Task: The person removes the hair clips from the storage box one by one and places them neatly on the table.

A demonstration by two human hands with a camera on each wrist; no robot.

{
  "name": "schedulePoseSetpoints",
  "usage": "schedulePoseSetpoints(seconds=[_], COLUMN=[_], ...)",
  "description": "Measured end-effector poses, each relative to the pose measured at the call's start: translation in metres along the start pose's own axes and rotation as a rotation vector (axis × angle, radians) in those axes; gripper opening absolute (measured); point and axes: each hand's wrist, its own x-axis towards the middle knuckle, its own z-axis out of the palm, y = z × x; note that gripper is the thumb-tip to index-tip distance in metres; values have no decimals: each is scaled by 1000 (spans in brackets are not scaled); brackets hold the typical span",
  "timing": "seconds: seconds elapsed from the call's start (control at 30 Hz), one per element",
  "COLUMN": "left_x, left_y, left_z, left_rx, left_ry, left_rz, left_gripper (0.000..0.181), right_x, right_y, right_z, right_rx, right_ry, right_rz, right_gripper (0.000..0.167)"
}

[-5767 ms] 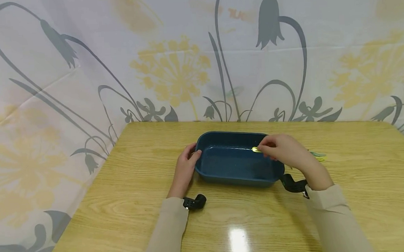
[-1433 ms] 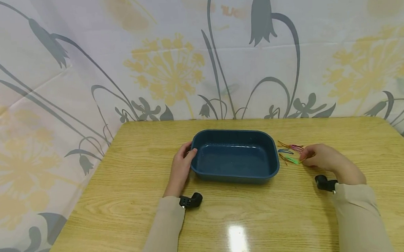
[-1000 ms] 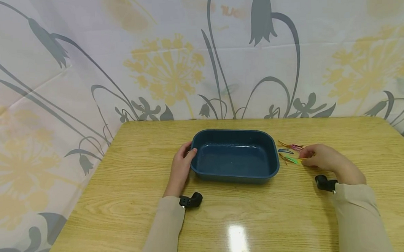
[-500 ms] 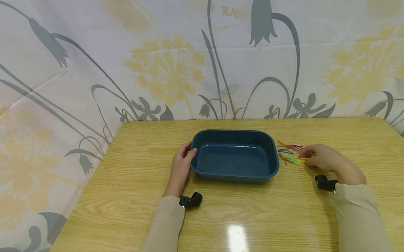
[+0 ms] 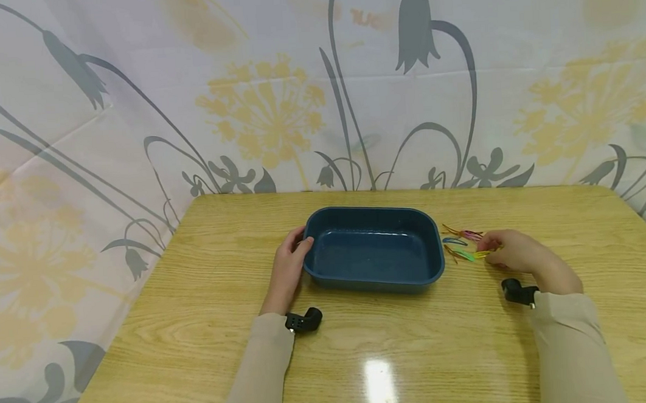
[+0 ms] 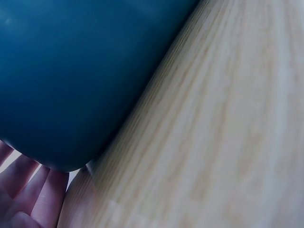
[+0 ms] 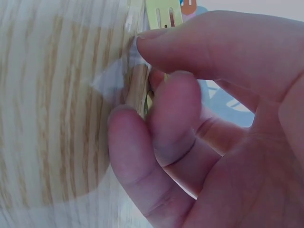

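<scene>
A deep blue rectangular tray (image 5: 375,284) stands on the table. My left hand (image 5: 289,267) grips its left end, thumb over the rim and fingers against the outside; several of those fingers (image 6: 50,197) show under the tray's corner in the left wrist view. Right of the tray, my right hand (image 5: 514,253) pinches the end of a yellow hair clip (image 7: 164,12) low at the tabletop. That clip lies in line with a green hair clip (image 5: 465,255). A blue hair clip (image 5: 455,241) and a pink hair clip (image 5: 471,235) lie behind it. My fingers hide part of the yellow clip.
Thin brown strips (image 5: 452,254) lie among the clips, beside the tray's right end. The wooden table (image 5: 419,355) reaches back to a flower-patterned cloth (image 5: 274,106). Each wrist wears a black camera mount (image 5: 304,320).
My right hand, earlier over the tray with a yellow hair clip, is now at the clips on the right. More of the yellow clip shows past my fingers. My left hand has stayed on the tray.
</scene>
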Motion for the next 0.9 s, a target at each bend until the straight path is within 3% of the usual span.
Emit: schedulePoseSetpoints(seconds=[0.13,0.53,0.77,0.9], left_x=[-7,-8,9,9], left_y=[12,13,-16,-17], left_z=[1,2,0,0], left_rx=[19,14,2,9], left_ry=[3,-5,8,13], left_rz=[12,5,-5,24], left_gripper=[38,38,39,38], right_x=[0,-3,-3,-6], right_y=[1,1,-1,-2], right_z=[0,-2,-2,-2], right_rx=[-16,-11,11,61], right_ry=[6,10,20,48], right_rz=[-4,3,-5,7], right_gripper=[18,17,17,21])
